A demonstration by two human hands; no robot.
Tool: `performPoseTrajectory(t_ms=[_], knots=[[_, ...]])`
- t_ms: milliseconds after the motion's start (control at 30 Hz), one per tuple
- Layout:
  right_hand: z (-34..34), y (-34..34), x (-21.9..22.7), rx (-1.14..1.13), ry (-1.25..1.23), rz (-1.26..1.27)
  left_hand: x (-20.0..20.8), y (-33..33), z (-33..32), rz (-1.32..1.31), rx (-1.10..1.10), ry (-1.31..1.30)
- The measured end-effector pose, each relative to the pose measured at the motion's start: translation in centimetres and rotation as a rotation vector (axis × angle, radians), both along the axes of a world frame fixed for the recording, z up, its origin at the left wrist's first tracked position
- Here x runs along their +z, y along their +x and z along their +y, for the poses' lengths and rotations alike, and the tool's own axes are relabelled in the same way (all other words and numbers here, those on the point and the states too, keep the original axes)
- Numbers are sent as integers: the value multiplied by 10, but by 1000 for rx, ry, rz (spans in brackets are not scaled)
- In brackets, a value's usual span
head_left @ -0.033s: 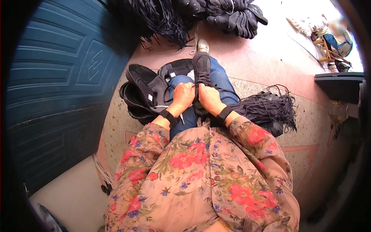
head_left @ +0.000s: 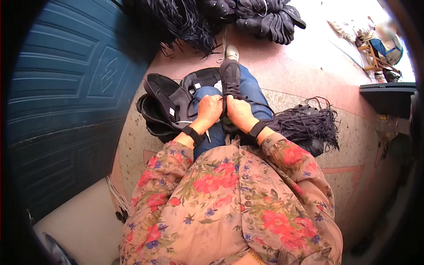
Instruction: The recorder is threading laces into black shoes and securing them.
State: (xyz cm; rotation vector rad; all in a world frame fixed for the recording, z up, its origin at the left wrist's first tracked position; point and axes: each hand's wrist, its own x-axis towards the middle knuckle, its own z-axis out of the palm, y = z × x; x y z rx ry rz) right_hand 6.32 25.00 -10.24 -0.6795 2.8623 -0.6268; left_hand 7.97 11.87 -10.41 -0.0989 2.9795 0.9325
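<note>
A black shoe upper (head_left: 231, 76) lies over my jeans-clad legs, its toe pointing away from me. Black lace runs through its eyelets. At the shoe's opening, my left hand (head_left: 209, 108) is closed in a pinch on the lace at the left side. Close beside it, my right hand (head_left: 240, 112) pinches lace at the right side, and a loose strand trails off over my right thigh. My fingers hide the ends of the lacing and the back of the shoe. Several more black shoe uppers (head_left: 170, 99) are piled by my left knee.
Right of my legs lies a heap of black laces (head_left: 309, 126). Stacked black uppers (head_left: 269, 22) and hanging lace bundles (head_left: 185, 26) are ahead. A blue panelled door (head_left: 66, 88) stands at left. A dark table (head_left: 386, 99) is at right, with a person (head_left: 388, 46) farther off.
</note>
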Motion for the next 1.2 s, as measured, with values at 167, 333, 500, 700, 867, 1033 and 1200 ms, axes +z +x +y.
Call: performPoseTrajectory(t_ms=[167, 333, 500, 700, 867, 1033, 1200], knots=[[32, 0, 31, 19, -176, -196, 33, 3, -6, 91, 20, -107], [97, -34, 212, -187, -1664, -1130, 12, 2, -15, 42, 301, 154], [119, -37, 295, 334, -1827, -937, 5, -3, 2, -83, 164, 159], [105, -35, 311, 411, -1863, -995, 48, -31, -8, -11, -99, 173], [91, -54, 299, 197, -1743, -936, 94, -60, 17, -87, -876, 524], [131, -67, 274, 184, -1887, -788, 119, -63, 2, -576, -617, 880], [229, -109, 172, -325, -1968, -632, 108, -86, -135, -176, 479, 1694]])
